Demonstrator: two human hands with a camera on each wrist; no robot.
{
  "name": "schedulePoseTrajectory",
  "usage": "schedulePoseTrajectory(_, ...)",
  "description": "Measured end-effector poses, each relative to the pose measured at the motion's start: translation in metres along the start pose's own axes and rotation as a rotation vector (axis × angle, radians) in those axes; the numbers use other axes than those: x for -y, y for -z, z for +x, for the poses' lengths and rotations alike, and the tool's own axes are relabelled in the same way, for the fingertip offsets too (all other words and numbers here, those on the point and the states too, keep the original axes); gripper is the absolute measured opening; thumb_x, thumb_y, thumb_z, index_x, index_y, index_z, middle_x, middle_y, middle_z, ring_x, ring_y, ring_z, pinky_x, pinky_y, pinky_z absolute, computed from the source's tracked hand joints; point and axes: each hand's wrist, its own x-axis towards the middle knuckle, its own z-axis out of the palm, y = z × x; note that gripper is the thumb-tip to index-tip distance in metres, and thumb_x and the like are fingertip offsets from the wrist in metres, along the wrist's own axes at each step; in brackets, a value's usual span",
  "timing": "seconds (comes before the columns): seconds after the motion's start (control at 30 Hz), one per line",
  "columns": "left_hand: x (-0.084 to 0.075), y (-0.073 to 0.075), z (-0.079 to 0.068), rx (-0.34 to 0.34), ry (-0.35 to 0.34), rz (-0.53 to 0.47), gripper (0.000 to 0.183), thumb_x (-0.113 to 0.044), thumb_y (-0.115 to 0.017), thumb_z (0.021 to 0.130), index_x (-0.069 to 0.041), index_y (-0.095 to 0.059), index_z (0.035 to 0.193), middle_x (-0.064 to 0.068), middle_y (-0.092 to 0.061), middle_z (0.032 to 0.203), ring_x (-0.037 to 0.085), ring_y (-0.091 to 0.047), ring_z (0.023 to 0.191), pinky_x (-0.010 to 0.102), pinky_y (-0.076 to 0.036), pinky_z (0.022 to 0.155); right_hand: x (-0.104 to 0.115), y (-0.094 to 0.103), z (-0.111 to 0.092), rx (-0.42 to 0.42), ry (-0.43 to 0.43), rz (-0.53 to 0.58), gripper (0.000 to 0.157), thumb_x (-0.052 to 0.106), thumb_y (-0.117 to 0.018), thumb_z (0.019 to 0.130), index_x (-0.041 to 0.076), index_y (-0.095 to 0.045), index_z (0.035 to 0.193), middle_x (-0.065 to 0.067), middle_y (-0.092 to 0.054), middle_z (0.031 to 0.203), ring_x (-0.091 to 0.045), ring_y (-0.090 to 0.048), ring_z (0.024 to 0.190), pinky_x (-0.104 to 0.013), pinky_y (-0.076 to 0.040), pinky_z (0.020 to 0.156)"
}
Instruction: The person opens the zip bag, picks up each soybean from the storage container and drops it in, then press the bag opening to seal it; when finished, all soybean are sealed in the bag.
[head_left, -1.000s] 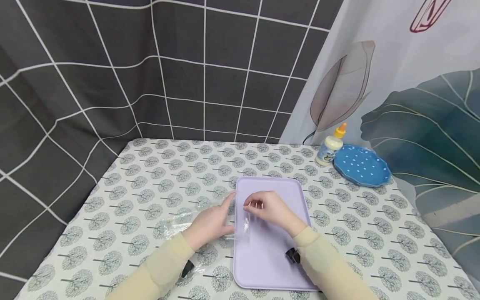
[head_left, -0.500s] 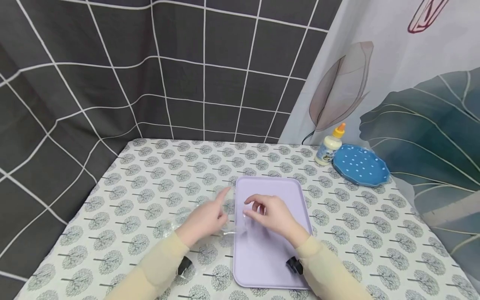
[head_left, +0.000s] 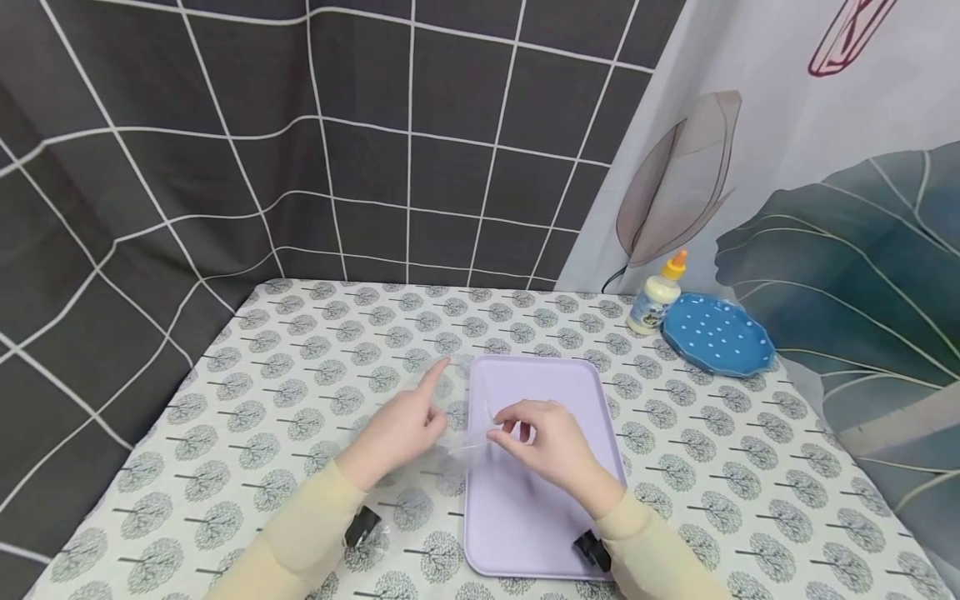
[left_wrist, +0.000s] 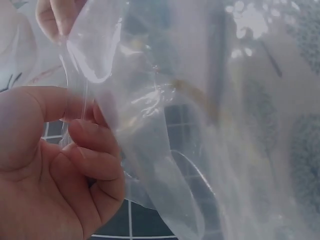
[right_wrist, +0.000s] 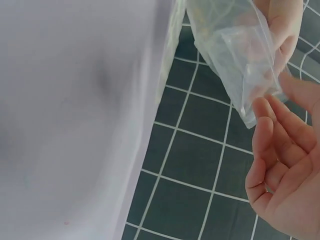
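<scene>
A clear plastic bag (left_wrist: 150,120) is stretched between the two hands, over the left edge of a lilac tray (head_left: 532,525). My left hand (head_left: 397,433) grips the bag with its thumb and curled fingers while the index finger points away, as the head view shows. Over the tray, my right hand (head_left: 551,437) pinches the bag's edge between thumb and fingertips; in the right wrist view a corner of the bag (right_wrist: 245,80) hangs by those fingertips. Through the plastic in the left wrist view runs a blurred yellowish streak (left_wrist: 197,95).
At the back right stand a squeeze bottle (head_left: 655,302) with an orange-yellow cap and a blue polka-dot plate (head_left: 717,335). A tree-print cloth (head_left: 300,375) covers the table. Dark gridded curtain (head_left: 360,150) hangs behind it, with a pale printed curtain (head_left: 675,167) on the right.
My left hand has turned from spread fingers to a grip with the index finger extended, moving slightly left. The right hand stays nearly in place, now with the bag's edge drawn up at its fingertips.
</scene>
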Motion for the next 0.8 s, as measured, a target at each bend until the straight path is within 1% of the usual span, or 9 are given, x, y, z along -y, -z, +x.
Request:
schedulePoseTrajectory(0.13, -0.003, 0.006, -0.002, -0.014, -0.016, -0.014, 0.073, -0.010, -0.056, 0.090, -0.013, -0.017, 0.152, -0.010, -0.053, 0.065, 0.006, -0.046, 0.048, 0.021, -0.043, 0.043, 0.001, 0.002, -0.001, -0.060, 0.026, -0.001, 0.005, 0.017, -0.074, 0.081, 0.015, -0.072, 0.085, 0.009, -0.068, 0.076, 0.003, -0.049, 0.062, -0.020, -0.042, 0.062)
schedulePoseTrajectory(0.2, -0.005, 0.011, -0.003, -0.023, -0.023, -0.025, 0.064, -0.012, -0.055, 0.091, -0.012, -0.028, 0.149, -0.010, -0.055, 0.068, 0.006, -0.048, 0.051, 0.021, -0.044, 0.046, 0.002, 0.004, -0.001, -0.093, 0.029, 0.005, 0.005, 0.014, -0.073, 0.081, 0.015, -0.072, 0.086, 0.009, -0.068, 0.076, 0.003, -0.049, 0.062, -0.021, -0.041, 0.062)
schedulePoseTrajectory(0.33, -0.007, 0.023, -0.005, -0.067, -0.041, -0.027, 0.033, -0.023, -0.055, 0.095, -0.012, -0.059, 0.126, -0.008, -0.063, 0.080, 0.005, -0.054, 0.064, 0.023, -0.049, 0.059, 0.001, 0.010, 0.000, -0.156, 0.028, 0.044, 0.004, 0.012, -0.072, 0.081, 0.013, -0.072, 0.085, 0.009, -0.066, 0.075, 0.001, -0.049, 0.062, -0.021, -0.041, 0.061)
schedulePoseTrajectory(0.4, -0.007, 0.029, -0.005, -0.086, -0.050, -0.027, 0.026, -0.031, -0.055, 0.096, -0.015, -0.067, 0.112, -0.008, -0.066, 0.085, 0.005, -0.056, 0.073, 0.024, -0.050, 0.067, 0.000, 0.014, 0.000, -0.178, 0.025, 0.075, 0.003, 0.011, -0.071, 0.083, 0.012, -0.072, 0.085, 0.009, -0.065, 0.074, 0.000, -0.049, 0.063, -0.021, -0.042, 0.060)
schedulePoseTrajectory(0.47, -0.006, 0.035, -0.006, -0.095, -0.058, -0.027, 0.029, -0.040, -0.057, 0.093, -0.017, -0.068, 0.108, -0.009, -0.066, 0.087, 0.004, -0.057, 0.076, 0.025, -0.049, 0.069, -0.001, 0.017, 0.001, -0.195, 0.022, 0.111, 0.002, 0.010, -0.070, 0.084, 0.010, -0.072, 0.086, 0.008, -0.065, 0.075, -0.002, -0.051, 0.064, -0.020, -0.043, 0.060)
schedulePoseTrajectory(0.57, -0.005, 0.043, -0.010, -0.073, -0.081, -0.041, 0.044, -0.052, -0.064, 0.083, -0.019, -0.067, 0.112, -0.010, -0.065, 0.088, 0.005, -0.056, 0.071, 0.025, -0.049, 0.065, -0.002, 0.023, 0.002, -0.226, 0.018, 0.134, 0.003, 0.008, -0.069, 0.084, 0.008, -0.071, 0.086, 0.006, -0.066, 0.077, -0.004, -0.053, 0.067, -0.019, -0.045, 0.059)
schedulePoseTrajectory(0.67, -0.003, 0.049, -0.015, -0.063, -0.125, -0.032, 0.053, -0.054, -0.069, 0.077, -0.019, -0.066, 0.116, -0.009, -0.066, 0.090, 0.004, -0.056, 0.071, 0.024, -0.048, 0.062, 0.000, 0.028, 0.005, -0.266, 0.016, 0.147, 0.005, 0.005, -0.069, 0.084, 0.008, -0.070, 0.087, 0.003, -0.066, 0.079, -0.007, -0.056, 0.069, -0.020, -0.047, 0.061)
schedulePoseTrajectory(0.73, -0.003, 0.050, -0.017, -0.087, -0.162, -0.015, 0.046, -0.050, -0.068, 0.080, -0.019, -0.067, 0.114, -0.010, -0.068, 0.093, 0.003, -0.058, 0.073, 0.023, -0.049, 0.064, 0.002, 0.031, 0.006, -0.288, 0.004, 0.157, 0.005, 0.005, -0.068, 0.085, 0.008, -0.069, 0.088, 0.002, -0.067, 0.080, -0.008, -0.057, 0.072, -0.021, -0.048, 0.065)
schedulePoseTrajectory(0.8, -0.005, 0.051, -0.019, -0.140, -0.199, 0.000, 0.033, -0.042, -0.065, 0.086, -0.019, -0.069, 0.109, -0.010, -0.069, 0.090, 0.001, -0.060, 0.075, 0.022, -0.050, 0.066, 0.005, 0.034, 0.007, -0.303, -0.010, 0.178, 0.005, 0.005, -0.066, 0.086, 0.008, -0.068, 0.090, 0.000, -0.067, 0.081, -0.009, -0.058, 0.072, -0.021, -0.048, 0.067)
